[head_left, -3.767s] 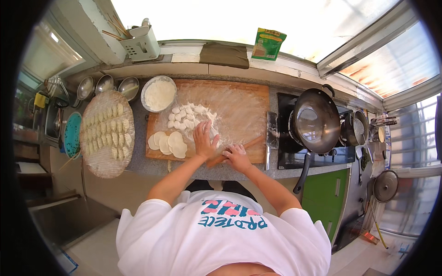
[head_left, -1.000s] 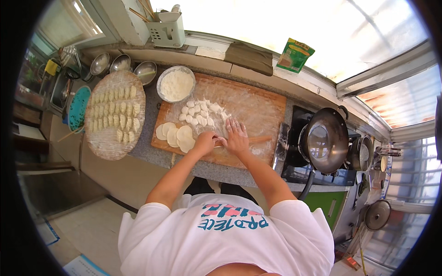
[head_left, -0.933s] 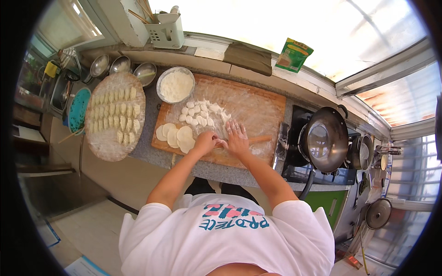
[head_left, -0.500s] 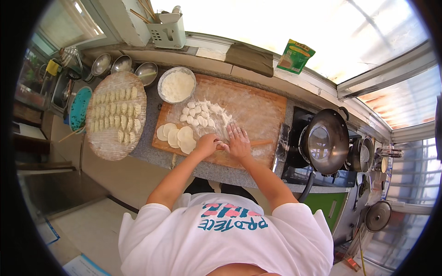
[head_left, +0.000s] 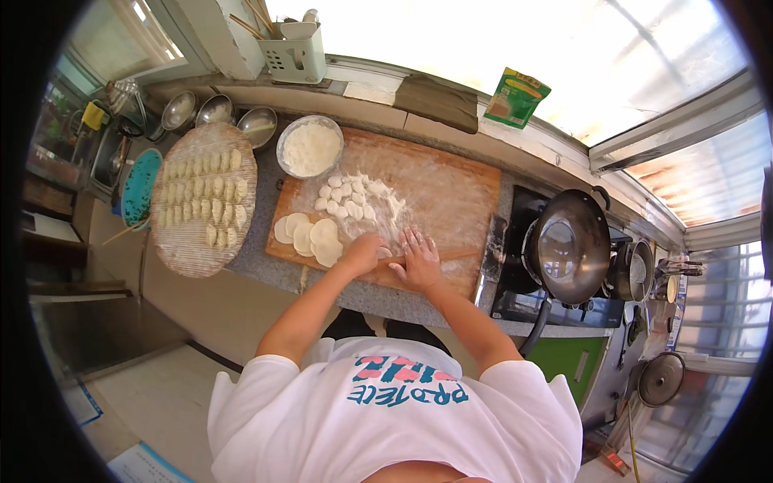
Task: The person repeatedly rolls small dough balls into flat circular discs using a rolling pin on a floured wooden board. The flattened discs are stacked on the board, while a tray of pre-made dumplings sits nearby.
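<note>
the right hand (head_left: 419,259) has slid slightly nearer the person, spread unclenched over the rolling pin (head_left: 460,253); a dough piece (head_left: 384,252) lies beside the curled left hand (head_left: 361,253), whose grip i cannot tell. rolling seems mid-stroke, unfinished.

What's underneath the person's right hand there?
A wooden rolling pin: one end sticks out to the right of the right hand, over the floured cutting board. The hand hides the stretch beneath it, so whether anything else lies there can't be seen.
</note>
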A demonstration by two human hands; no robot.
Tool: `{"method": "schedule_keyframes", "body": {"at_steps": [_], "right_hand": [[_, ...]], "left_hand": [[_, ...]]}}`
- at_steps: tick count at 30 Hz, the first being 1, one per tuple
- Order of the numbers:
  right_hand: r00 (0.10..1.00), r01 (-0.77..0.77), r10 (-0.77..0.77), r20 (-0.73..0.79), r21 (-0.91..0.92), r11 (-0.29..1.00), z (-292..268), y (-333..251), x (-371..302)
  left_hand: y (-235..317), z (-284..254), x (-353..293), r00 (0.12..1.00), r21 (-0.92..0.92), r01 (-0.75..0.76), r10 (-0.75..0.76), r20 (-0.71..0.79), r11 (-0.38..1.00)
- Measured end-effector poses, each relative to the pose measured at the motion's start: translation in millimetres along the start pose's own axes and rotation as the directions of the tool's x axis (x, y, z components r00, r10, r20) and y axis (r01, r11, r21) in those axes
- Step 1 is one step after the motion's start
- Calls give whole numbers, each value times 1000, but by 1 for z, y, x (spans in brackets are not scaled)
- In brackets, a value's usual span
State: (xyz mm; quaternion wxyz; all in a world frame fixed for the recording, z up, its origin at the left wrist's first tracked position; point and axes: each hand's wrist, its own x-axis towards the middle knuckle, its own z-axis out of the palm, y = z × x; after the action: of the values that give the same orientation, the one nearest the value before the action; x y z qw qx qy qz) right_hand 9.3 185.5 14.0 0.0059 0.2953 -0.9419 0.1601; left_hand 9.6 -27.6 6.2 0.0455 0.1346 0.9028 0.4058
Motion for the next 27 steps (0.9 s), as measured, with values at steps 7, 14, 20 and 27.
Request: {"method": "schedule_keyframes", "body": {"at_steps": [7, 14, 20, 27], "right_hand": [[999, -13, 13, -32, 19, 1000, -1, 4, 11], [1000, 13, -13, 3, 49, 999, 2, -5, -43], [996, -60, 60, -66, -5, 998, -2, 10, 38], [1000, -24, 24, 0, 56, 998, 2, -4, -40]], "left_hand": [[6, -12, 10, 960, 1, 250, -248, 127, 968], [-15, 11, 1, 992, 63, -89, 83, 99, 994], [11, -9, 12, 943, -16, 329, -328, 59, 944], [5, 4, 12, 990, 111, -5, -11, 140, 994]]}}
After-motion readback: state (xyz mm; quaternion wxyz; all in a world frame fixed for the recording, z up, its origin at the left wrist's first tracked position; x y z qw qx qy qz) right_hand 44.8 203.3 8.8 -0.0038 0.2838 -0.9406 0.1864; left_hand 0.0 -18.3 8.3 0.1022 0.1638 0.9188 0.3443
